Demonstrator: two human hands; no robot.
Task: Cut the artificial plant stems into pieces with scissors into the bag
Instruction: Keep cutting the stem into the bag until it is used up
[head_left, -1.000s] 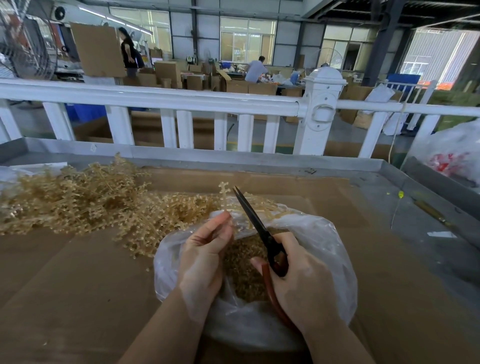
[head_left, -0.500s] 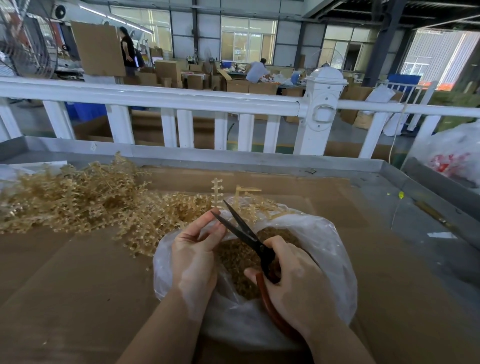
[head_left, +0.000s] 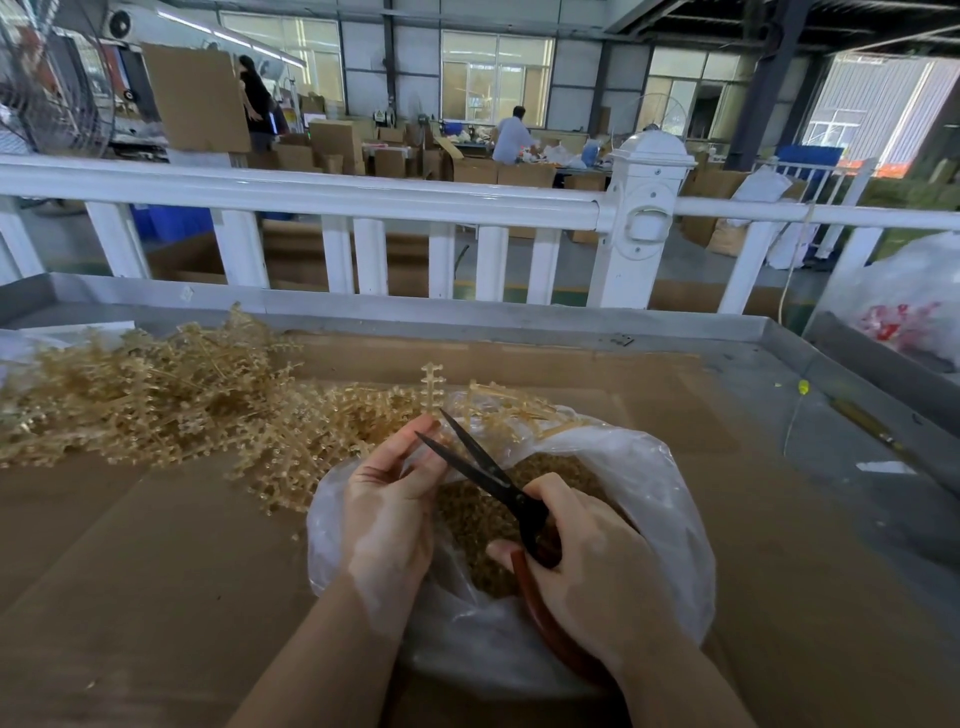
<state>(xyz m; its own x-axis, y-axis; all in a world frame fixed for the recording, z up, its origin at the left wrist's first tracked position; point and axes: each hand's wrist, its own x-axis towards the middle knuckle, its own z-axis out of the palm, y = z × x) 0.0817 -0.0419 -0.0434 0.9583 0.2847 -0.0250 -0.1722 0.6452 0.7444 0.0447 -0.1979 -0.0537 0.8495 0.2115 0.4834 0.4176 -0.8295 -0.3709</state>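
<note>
Holding a gold stem (head_left: 432, 387) upright over the bag (head_left: 670, 499), our left hand (head_left: 387, 512) pinched it between thumb and fingertips. Our right hand (head_left: 597, 566) gripped the red handles of the scissors (head_left: 485, 475), fingers curled through the loops; the black blades stood parted, their tips just beside the stem's lower end. The clear plastic bag sat near the front edge of the cardboard-covered table (head_left: 130, 571), its mouth open and cut pieces (head_left: 467, 525) heaped inside. Uncut stems (head_left: 156, 395) lay piled from the table's left edge to the bag's far rim. A white railing (head_left: 322, 195) ran beyond the back edge.
</note>
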